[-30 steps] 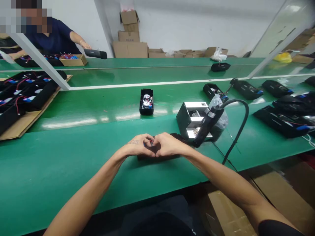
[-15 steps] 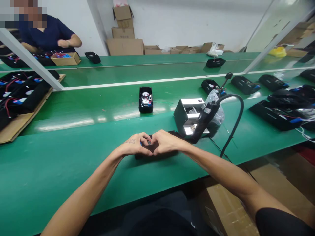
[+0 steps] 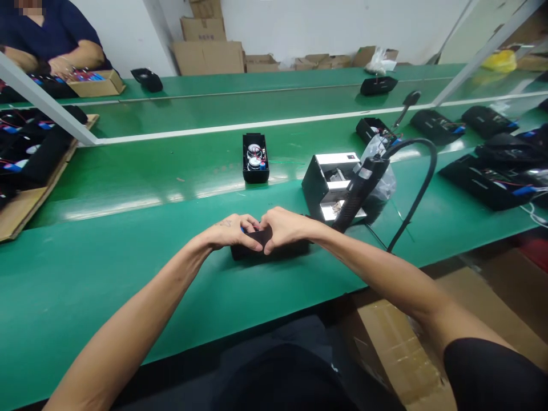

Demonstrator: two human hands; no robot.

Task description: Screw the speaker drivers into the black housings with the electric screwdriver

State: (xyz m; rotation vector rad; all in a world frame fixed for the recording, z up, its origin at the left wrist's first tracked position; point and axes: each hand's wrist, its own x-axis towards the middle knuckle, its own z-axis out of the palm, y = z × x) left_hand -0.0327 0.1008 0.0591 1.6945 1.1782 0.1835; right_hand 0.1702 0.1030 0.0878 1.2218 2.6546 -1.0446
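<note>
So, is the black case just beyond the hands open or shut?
Open: the black case is uncovered on top, and two pale round parts and a blue part show inside.

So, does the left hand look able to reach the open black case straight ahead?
Probably yes: only green worktop shows between the left hand, at the nearer case, and the open black case.

Open green surface stretches across the left of the frame, a wide passage beside the hands. Just above centre, an open black unit stands beyond them, with room on both flanks. Right of centre, the divided box, tilted black tool and looping cable block the way; cardboard obstructs the far left.
</note>
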